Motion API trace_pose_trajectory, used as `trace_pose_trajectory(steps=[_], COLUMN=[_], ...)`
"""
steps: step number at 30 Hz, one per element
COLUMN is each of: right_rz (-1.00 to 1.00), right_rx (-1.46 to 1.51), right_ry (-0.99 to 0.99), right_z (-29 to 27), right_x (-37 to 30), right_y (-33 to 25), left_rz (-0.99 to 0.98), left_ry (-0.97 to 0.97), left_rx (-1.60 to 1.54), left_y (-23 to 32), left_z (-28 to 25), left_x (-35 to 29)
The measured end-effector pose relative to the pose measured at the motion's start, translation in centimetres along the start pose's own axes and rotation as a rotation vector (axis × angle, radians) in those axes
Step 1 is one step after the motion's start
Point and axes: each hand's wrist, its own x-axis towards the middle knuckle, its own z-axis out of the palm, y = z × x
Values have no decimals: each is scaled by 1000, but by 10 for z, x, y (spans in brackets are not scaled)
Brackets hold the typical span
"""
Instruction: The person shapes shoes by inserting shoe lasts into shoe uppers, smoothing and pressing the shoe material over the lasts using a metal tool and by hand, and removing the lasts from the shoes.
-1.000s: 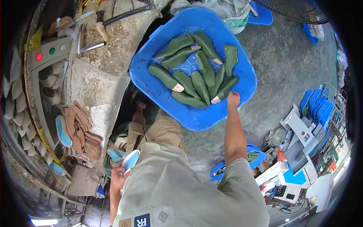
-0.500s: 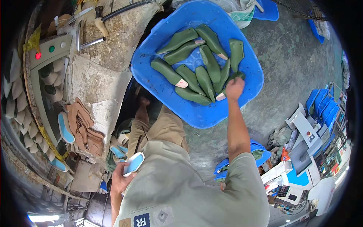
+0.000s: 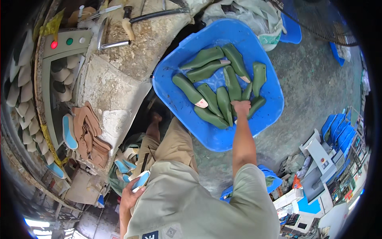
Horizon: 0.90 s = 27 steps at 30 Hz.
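Note:
Several green shoe lasts (image 3: 188, 91) lie in a blue plastic tub (image 3: 215, 140); some have pale pink ends. My right hand (image 3: 241, 107) is down among them with its fingers curled over the lower end of a green shoe last (image 3: 246, 92). The fingertips are partly hidden, and another shoe last (image 3: 258, 106) lies just right of the hand. Low at my left side, my left hand (image 3: 130, 194) grips a pale shoe upper with a blue sole face (image 3: 141, 181).
On the worn bench (image 3: 115, 79) at left lie brown shoe pieces (image 3: 89, 133), a blue-bottomed shoe piece (image 3: 69, 132) and a hammer (image 3: 128, 24). A control panel (image 3: 67, 43) with lit buttons stands beside a rack of pale uppers (image 3: 24, 95). A fan guard (image 3: 318, 20) hangs at upper right.
My right hand has shifted left within the tub, off the rightmost lower last and onto the one beside it. The view has moved; my left hand still holds the blue-soled upper.

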Motion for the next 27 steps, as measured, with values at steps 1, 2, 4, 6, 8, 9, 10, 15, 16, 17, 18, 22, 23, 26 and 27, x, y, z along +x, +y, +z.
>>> trace_pose_trajectory(steps=[1,2,4,6,8,9,10,15,16,17,18,22,23,26,27], right_rz=[-3,-23,133,162,109,91,64,-155,-193,-252,-311,-698,-697,-750,-594], right_rx=[190,191,663,699,606,529,465,994,1109,1124,1139,1535,1481,1854,1929], right_ry=[-112,-117,-533,-443,-136,-28,-37,-426,-441,-488,-534,-966,-1282,-1805,-2167], right_z=[-7,-14,-31,-17,6,8,6,-35,-49,-65,-82,-166,-201,-222,-214], right_x=[12,13,9,24,58,58,50,3,1,0,-3,-117,-166,-318,-350], right_y=[-3,-12,-39,-41,-24,-27,-29,2,29,59,72,39,10,-68,-81], left_rz=[-8,-21,-20,-31,31,58,76,305,395,414,491,357,465,664,707], left_ry=[19,40,86,59,70,70,87,256,249,221,193,-75,-98,-254,-280], left_rx=[3,8,-9,-70,-64,-7,45,-74,-172,-295,-410,-1183,-1185,-1338,-1362], left_y=[-5,-9,-11,-15,-19,-16,-14,-35,-41,-35,-38,-36,-7,21,25], left_z=[1,3,3,-1,-5,-8,-7,-25,-35,-48,-59,-73,-80,-95,-100], left_x=[1,0,-6,-7,2,0,-3,-1,11,17,31,81,65,73,81])
